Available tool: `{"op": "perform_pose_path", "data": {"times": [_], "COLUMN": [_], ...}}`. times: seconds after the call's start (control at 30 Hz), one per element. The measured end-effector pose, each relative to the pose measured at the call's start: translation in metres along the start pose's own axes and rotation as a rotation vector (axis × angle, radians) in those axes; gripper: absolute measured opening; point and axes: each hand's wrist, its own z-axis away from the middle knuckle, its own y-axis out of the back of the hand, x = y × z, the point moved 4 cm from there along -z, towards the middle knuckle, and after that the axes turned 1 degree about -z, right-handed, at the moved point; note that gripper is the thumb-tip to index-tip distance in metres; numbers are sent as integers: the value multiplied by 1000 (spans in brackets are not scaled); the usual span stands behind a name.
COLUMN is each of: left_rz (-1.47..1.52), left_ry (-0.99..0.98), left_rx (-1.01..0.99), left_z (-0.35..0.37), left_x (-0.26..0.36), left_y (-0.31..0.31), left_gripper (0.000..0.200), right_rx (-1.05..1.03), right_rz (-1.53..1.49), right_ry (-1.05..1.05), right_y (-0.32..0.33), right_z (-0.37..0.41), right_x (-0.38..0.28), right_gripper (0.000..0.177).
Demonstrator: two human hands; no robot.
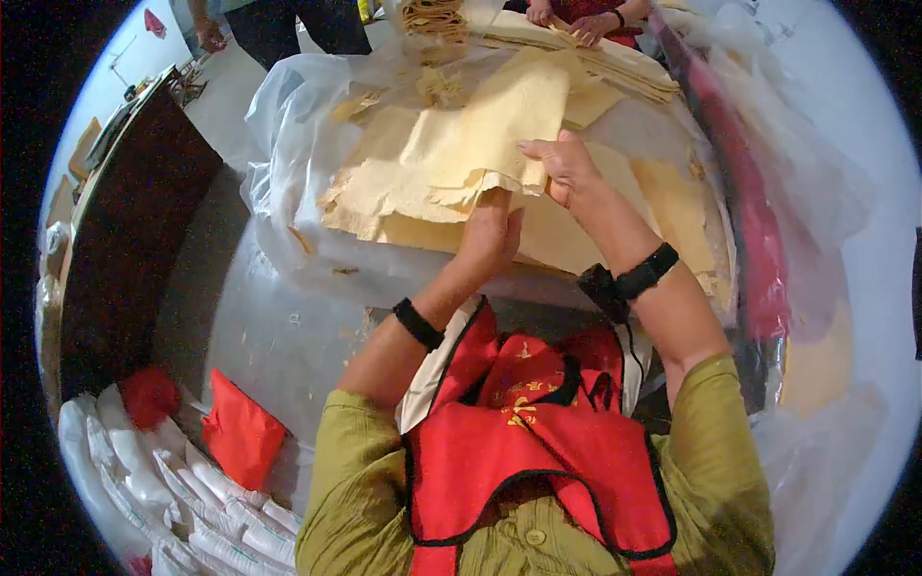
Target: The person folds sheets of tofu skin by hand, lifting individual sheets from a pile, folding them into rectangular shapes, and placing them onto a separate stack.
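Note:
Pale yellow sheets (413,158) with ragged edges lie spread over the table in front of me. One sheet (514,106) is partly lifted and folded at its near edge. My left hand (493,230) is at that near edge from below, its fingertips hidden under the sheet. My right hand (567,168) pinches the sheet's right corner between thumb and fingers. Further sheets (615,202) lie beneath and to the right of my hands.
Clear plastic (298,125) drapes the table's left side. Across the table, a co-worker's hands (576,27) touch stacked sheets (629,72). Another person (298,24) stands at the far left. White sacks (211,509) and a red bag (242,432) are on the lower left.

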Motion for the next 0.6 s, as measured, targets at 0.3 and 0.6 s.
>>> {"op": "perform_pose_path", "data": {"times": [0.3,0.6], "left_rz": [1373,1671], "left_ry": [828,612], "left_rx": [169,164], "left_z": [-4,-3], "left_x": [-113,-125], "left_y": [-10,25], "left_gripper": [38,64], "right_rx": [-56,56], "right_rz": [1,149], "right_ry": [47,-174], "right_y": [-7,157], "right_z": [13,78], "right_x": [-50,15], "right_gripper": [31,39]}}
